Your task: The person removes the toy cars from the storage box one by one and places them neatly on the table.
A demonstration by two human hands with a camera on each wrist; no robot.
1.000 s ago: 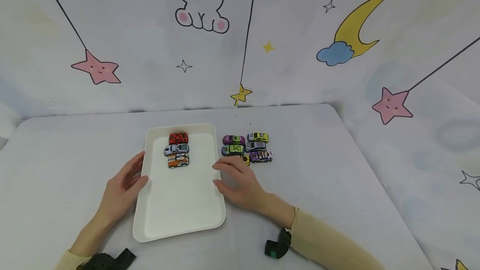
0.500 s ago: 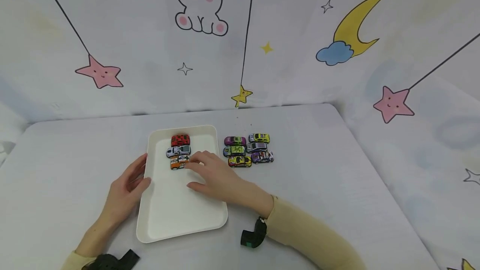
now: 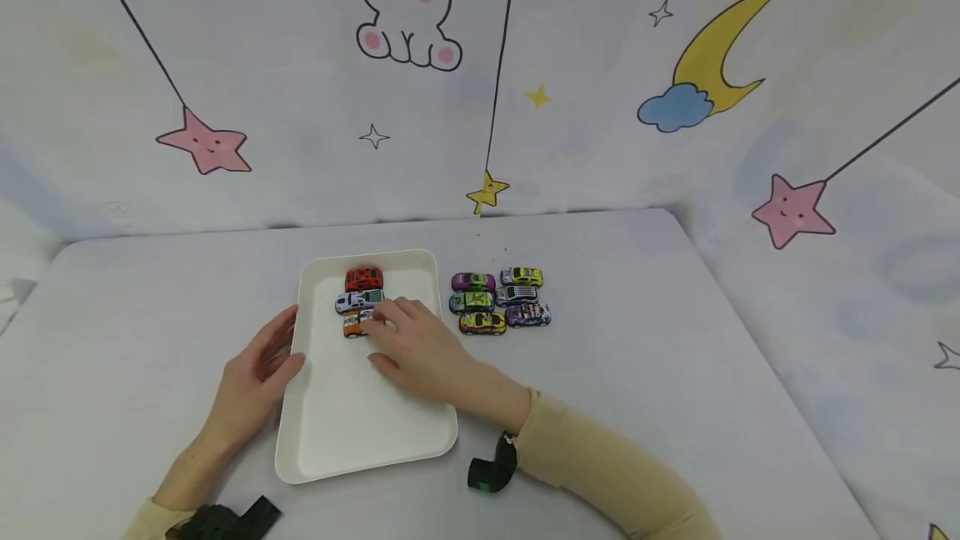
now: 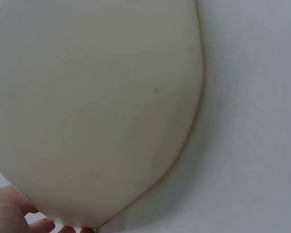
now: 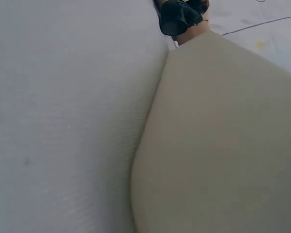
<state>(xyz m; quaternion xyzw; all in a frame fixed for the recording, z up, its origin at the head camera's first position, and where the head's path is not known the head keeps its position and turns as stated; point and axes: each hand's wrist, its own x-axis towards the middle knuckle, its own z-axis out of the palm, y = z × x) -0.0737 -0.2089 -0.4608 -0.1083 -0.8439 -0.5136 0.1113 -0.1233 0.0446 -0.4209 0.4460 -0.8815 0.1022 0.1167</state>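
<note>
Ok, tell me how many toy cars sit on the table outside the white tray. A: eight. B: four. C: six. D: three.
C: six toy cars stand in two rows of three on the table, right of the white tray, which holds three more.

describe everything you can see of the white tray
The white tray is a shallow rectangle with rounded corners and a low raised rim, smooth and plastic-looking. It lies flat on the table. Three toy cars sit in a column at its far end. The left hand rests against its left edge; the right hand reaches over it to the orange car.
</note>
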